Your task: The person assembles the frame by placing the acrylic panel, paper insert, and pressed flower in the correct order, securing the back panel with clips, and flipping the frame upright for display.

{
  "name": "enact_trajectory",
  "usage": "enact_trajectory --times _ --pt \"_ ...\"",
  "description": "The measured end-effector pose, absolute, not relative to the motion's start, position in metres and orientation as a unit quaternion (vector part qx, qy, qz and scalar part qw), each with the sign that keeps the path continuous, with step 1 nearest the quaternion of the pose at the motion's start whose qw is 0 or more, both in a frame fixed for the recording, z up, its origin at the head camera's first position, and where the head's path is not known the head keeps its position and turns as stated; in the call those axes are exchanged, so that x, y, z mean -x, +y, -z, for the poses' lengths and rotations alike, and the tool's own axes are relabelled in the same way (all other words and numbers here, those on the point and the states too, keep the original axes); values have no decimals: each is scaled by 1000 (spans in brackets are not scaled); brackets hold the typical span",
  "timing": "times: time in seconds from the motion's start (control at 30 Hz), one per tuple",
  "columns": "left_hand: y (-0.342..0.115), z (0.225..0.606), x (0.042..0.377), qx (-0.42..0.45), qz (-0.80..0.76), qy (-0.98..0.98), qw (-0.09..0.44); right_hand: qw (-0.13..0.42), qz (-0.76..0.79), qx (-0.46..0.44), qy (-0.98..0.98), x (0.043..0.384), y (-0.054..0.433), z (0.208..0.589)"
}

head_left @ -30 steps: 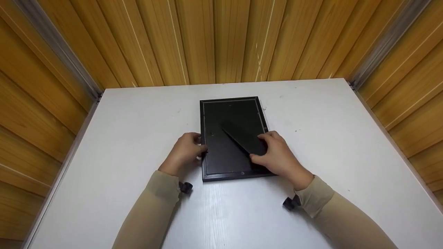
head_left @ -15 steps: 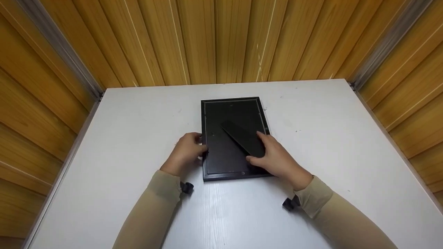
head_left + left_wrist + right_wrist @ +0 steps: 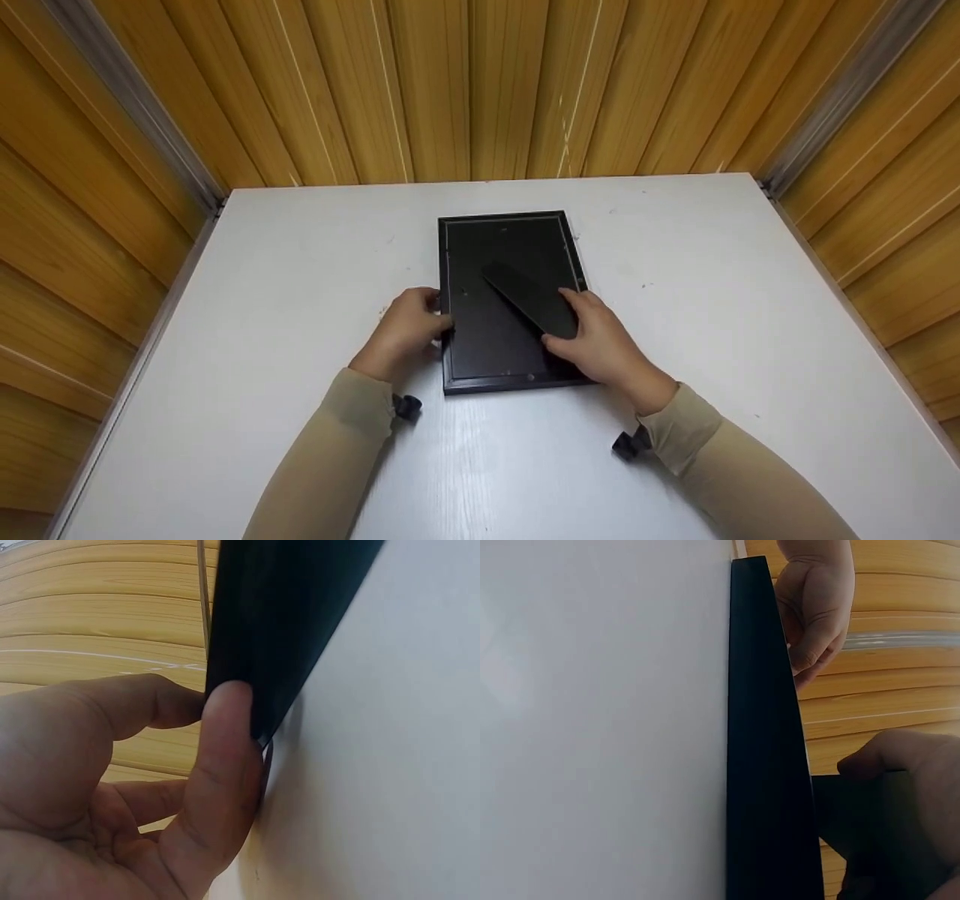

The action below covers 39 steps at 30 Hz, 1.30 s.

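A black picture frame lies with its back up on the white table in the head view. Its easel stand slants across the backing, partly raised. My left hand grips the frame's left edge, thumb on top; in the left wrist view a finger presses against the frame's side. My right hand holds the wide lower end of the stand between thumb and fingers. The right wrist view shows the stand sticking up from the frame's back, in that hand's grip.
The white table extends around the frame on all sides. Yellow wood-look panels wall in the back and both sides, with grey metal posts at the corners. Small black cameras sit at both wrists.
The right hand's fingers loosen slightly on the stand, then close on it again. The left hand keeps its hold. The frame appears shifted very slightly right as the whole view drifts.
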<state>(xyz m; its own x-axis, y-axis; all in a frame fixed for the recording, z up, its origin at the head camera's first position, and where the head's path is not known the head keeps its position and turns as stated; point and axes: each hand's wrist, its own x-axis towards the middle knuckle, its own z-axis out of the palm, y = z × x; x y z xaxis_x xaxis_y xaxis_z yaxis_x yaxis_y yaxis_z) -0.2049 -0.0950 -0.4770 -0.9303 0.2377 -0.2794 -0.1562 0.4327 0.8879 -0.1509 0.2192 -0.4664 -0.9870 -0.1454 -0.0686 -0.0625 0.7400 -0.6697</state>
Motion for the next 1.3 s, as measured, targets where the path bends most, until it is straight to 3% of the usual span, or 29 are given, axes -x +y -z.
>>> enact_trajectory --times 0.33,0.57,0.73,1.0,1.3 --pt "-96 472 209 -21 -504 852 141 -2 394 75 916 149 217 464" --pt "-103 464 214 -24 -584 798 149 -40 394 101 913 147 214 458" --pt "-109 456 219 -22 -612 779 134 -4 408 101 907 147 213 446" --pt "-119 449 224 -46 -601 795 71 98 507 57 854 144 229 426" --pt "-119 442 229 -50 -588 806 -43 127 582 31 803 145 230 418"
